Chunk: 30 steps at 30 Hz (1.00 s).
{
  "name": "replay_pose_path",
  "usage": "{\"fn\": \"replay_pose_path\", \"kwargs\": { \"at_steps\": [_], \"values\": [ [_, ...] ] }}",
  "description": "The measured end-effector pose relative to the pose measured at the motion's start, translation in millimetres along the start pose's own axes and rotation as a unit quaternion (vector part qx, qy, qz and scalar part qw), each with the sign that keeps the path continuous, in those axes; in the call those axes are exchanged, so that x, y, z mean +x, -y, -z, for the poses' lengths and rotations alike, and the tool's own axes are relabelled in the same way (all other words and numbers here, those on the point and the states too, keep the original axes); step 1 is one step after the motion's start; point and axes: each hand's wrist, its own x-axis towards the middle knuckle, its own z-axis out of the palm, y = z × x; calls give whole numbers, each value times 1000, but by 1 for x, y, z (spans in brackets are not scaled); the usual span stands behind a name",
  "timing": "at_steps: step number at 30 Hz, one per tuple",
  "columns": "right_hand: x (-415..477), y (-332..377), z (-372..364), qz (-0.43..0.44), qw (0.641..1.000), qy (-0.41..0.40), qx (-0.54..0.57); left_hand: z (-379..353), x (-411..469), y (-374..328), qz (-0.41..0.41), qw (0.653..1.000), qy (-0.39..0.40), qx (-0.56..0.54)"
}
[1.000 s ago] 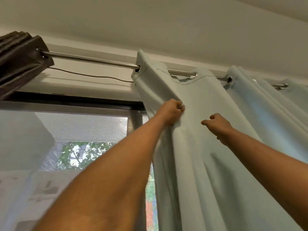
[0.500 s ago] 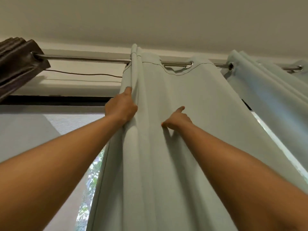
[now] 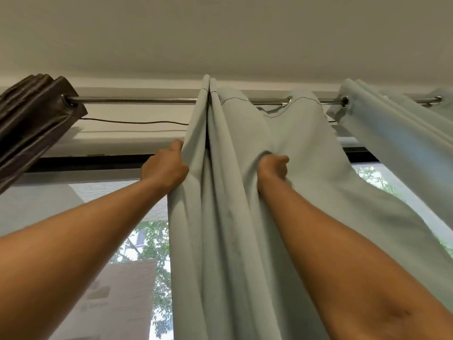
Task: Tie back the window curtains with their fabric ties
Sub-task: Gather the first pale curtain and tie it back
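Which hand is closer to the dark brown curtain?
Left. The left hand grips the pale green curtain at its left edge, nearest the dark brown curtain; the right hand grips a fold farther right.

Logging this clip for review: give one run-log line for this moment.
phase: gather folds | left hand: grips pale green curtain edge | right hand: grips bunched fold

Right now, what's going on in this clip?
A person reaches up with both arms to a pale green curtain hanging by grommets from a metal rod. The left hand grips the curtain's leading edge, and the right hand clutches a bunched fold further in, so the folds between them are gathered. A dark brown curtain sits bunched at the rod's left end. No fabric tie is in view, and nothing is tied back yet.
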Motion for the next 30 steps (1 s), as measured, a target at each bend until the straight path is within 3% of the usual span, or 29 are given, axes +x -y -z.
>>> {"fn": "replay_pose_path", "kwargs": {
  "at_steps": [2, 5, 7, 8, 10, 11, 12, 14, 15, 16, 17, 18, 20, 22, 24, 25, 30],
  "values": [
    [-29, 15, -28, 26, 997, 75, 22, 8, 4, 19, 31, 998, 15, -57],
    [-64, 28, -69, 93, 945, 313, -13, 13, 10, 42, 86, 973, 15, -214],
    [-72, 31, -76, 143, 888, 405, -163, 12, 9, 46, 118, 949, 5, -291],
    [-76, 32, -71, 157, 863, 402, -262, 10, 7, 45, 131, 939, 3, -317],
    [-68, 29, -56, 183, 769, 400, -464, 6, 5, 37, 141, 928, 7, -344],
    [-58, 27, -46, 179, 740, 426, -489, 4, 3, 31, 140, 927, 13, -348],
    [-48, 25, -31, 150, 745, 468, -451, 2, 2, 25, 137, 925, 21, -353],
    [-21, 21, 1, 148, 811, 464, -324, -6, -1, 9, 123, 925, 39, -357],
    [-3, 19, 15, 200, 858, 380, -284, -10, -1, -1, 112, 928, 43, -353],
    [17, 17, 28, 267, 889, 246, -278, -13, -2, -11, 102, 931, 45, -347],
    [37, 12, 41, 317, 884, 96, -330, -15, -2, -22, 93, 934, 43, -343],
    [53, 6, 53, 330, 855, -7, -399, -17, -1, -32, 89, 936, 41, -339],
    [76, -7, 70, 275, 830, -74, -479, -20, 2, -47, 74, 944, 33, -320],
    [92, -11, 80, 180, 866, -49, -464, -20, 5, -56, 59, 954, 28, -292],
    [107, -6, 85, 77, 930, 39, -358, -20, 6, -58, 49, 964, 21, -261],
    [107, -3, 83, 67, 937, 77, -333, -19, 7, -56, 46, 969, 16, -244],
    [54, 19, 28, 252, 912, 138, -292, -9, 6, -29, 60, 982, -5, -181]
  ]
}}
